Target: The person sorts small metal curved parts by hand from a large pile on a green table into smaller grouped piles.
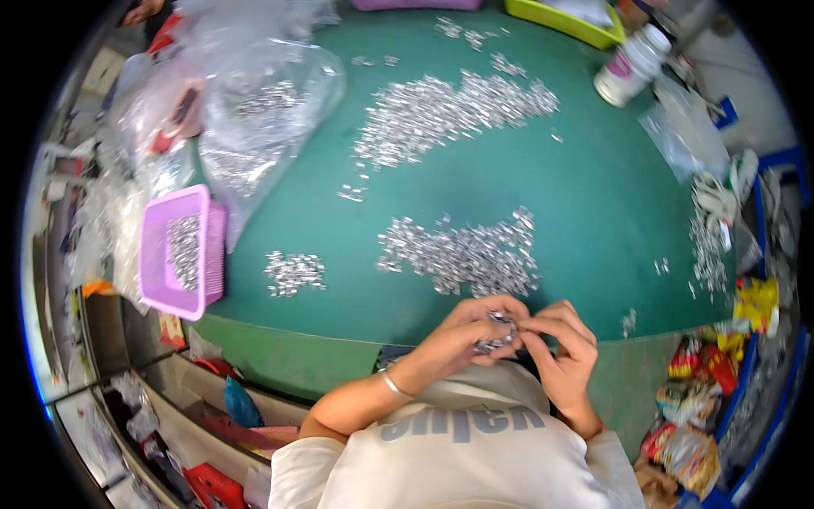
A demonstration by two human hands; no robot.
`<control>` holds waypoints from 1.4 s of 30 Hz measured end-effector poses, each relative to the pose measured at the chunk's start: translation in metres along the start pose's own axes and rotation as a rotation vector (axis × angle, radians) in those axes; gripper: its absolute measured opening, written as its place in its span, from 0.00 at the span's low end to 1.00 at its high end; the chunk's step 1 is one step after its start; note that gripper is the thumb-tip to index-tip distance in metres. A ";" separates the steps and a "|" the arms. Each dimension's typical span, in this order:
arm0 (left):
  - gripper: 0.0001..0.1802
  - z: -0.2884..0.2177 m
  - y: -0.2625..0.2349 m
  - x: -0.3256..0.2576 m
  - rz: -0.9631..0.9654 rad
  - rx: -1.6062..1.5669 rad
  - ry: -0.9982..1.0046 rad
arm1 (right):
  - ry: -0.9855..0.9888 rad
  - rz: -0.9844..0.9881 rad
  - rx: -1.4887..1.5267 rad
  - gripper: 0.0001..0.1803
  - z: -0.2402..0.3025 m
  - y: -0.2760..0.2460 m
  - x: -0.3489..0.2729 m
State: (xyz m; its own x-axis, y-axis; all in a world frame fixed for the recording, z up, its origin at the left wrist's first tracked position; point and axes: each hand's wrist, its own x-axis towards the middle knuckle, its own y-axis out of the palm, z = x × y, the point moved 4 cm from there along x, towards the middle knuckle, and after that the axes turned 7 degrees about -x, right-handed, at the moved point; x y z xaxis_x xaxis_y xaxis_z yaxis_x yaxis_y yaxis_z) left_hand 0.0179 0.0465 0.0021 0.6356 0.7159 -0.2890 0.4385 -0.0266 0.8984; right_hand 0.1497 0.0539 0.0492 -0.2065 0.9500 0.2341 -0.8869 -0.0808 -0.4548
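At the table's near edge, my left hand [462,329] is curled around a clump of small shiny silver metal pieces [497,343]. The thumb and fingers of my right hand [566,346] are pinched together against the clump's right side. Whatever sits in that pinch is too small to make out. Just beyond both hands spreads a pile of the same metal pieces [466,254] on the green table [593,212]. Farther back lies a larger heap [441,119], and a small heap [295,273] is off to the left.
A purple basket [146,259] with metal pieces stands at the left edge, beside clear plastic bags [309,76]. At the back right are a white bottle [623,75] and a yellow-green tray [564,30]. Loose pieces [708,259] lie far right; open drawers [191,394] sit lower left.
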 end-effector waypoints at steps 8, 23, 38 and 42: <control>0.14 -0.029 -0.043 -0.010 -0.177 -0.547 0.042 | 0.315 -0.011 0.306 0.07 -0.035 0.006 -0.008; 0.10 -0.413 -0.140 -0.026 -1.201 1.447 0.820 | 0.382 0.053 0.233 0.05 -0.068 0.013 -0.010; 0.20 -0.210 -0.042 -0.002 -0.608 1.955 0.919 | 0.047 0.316 -0.484 0.42 -0.072 -0.008 0.057; 0.35 -0.113 -0.047 -0.026 -0.519 1.813 0.524 | 0.036 0.381 -0.556 0.55 -0.069 0.001 0.040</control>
State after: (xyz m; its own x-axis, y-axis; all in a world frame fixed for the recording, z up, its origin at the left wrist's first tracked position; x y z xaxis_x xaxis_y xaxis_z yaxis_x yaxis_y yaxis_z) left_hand -0.0911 0.1076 0.0043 0.1808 0.9824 0.0475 0.7342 -0.1026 -0.6711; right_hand 0.1693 0.1121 -0.0007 -0.4401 0.8963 -0.0543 -0.4088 -0.2539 -0.8766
